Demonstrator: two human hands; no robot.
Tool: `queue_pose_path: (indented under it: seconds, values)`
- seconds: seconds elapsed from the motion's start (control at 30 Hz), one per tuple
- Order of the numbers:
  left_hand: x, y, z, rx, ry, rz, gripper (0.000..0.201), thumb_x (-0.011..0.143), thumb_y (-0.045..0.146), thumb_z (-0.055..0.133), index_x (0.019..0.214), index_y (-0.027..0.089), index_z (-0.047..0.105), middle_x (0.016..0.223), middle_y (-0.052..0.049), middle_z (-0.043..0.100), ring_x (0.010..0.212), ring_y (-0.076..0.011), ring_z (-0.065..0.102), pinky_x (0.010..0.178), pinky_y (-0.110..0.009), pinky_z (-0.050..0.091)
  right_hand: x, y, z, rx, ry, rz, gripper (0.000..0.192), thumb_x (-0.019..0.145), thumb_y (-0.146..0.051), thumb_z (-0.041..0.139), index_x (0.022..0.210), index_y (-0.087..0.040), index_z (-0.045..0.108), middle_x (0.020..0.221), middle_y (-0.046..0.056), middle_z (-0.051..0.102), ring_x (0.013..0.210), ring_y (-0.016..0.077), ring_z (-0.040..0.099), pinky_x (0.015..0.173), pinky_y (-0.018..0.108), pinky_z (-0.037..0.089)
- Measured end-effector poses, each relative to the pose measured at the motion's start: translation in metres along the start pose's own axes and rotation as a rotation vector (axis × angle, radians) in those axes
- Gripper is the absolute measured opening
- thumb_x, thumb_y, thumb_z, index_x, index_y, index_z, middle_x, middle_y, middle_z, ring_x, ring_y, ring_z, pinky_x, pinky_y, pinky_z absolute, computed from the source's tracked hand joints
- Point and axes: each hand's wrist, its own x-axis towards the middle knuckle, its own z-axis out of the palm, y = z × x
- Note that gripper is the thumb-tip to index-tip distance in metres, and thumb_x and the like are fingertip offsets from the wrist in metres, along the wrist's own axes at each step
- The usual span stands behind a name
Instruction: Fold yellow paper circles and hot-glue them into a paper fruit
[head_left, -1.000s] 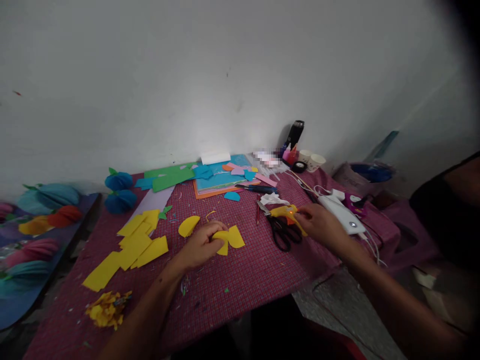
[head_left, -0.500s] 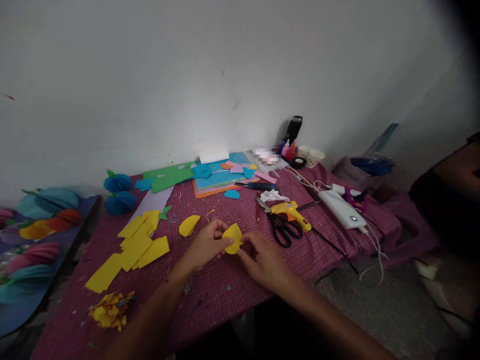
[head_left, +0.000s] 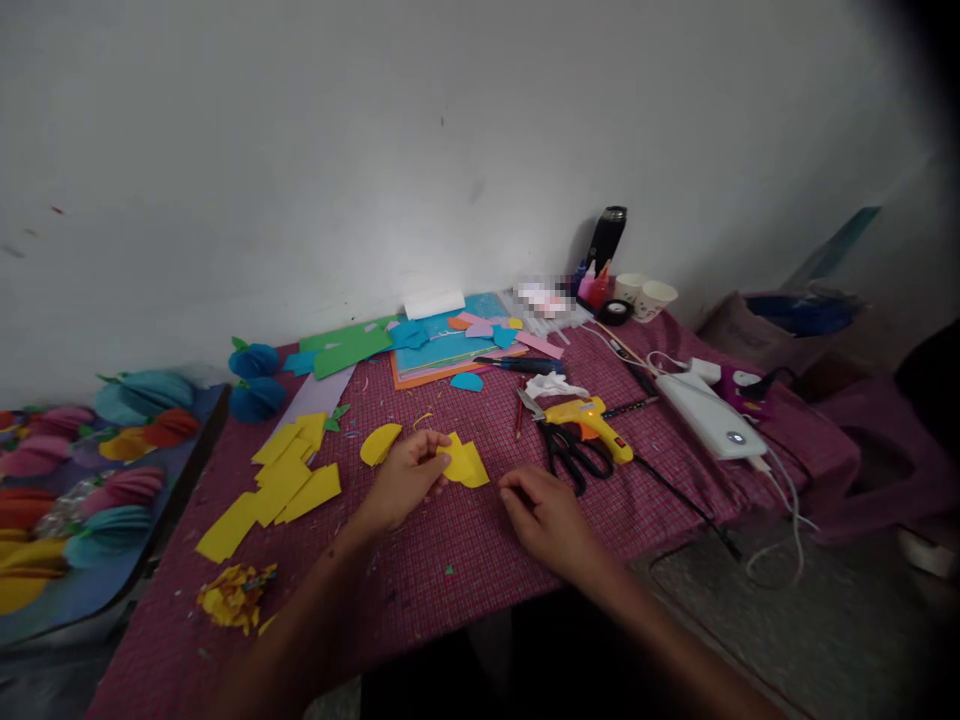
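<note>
On the pink bench by the white wall, the left hand pinches the yellow paper piece. The right hand rests loosely curled and empty, just right of the paper.

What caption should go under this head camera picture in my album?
Left hand pinches folded yellow paper; right hand rests empty beside it.

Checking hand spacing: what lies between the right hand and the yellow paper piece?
Head view: only bare checked cloth between the right hand and the yellow paper piece.
</note>
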Motion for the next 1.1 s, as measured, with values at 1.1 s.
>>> queue_pose_path:
  seconds: [1.1]
  values:
    - [0.019, 0.02, 0.009, 0.252, -0.271, -0.102, 0.013, 0.086, 0.028, 0.053, 0.091, 0.022, 0.042, 0.049, 0.01, 0.052, 0.037, -0.0078, 0.043, 0.04, -0.016, 0.029, -0.002, 0.004, -0.004, -0.023, -0.106, -0.051, 0.016, 0.095, -0.017, 0.05, 0.09, -0.02, 0.065, 0.092, 0.006, 0.064, 0.085, 0.0189, 0.059, 0.078, 0.032, 0.047]
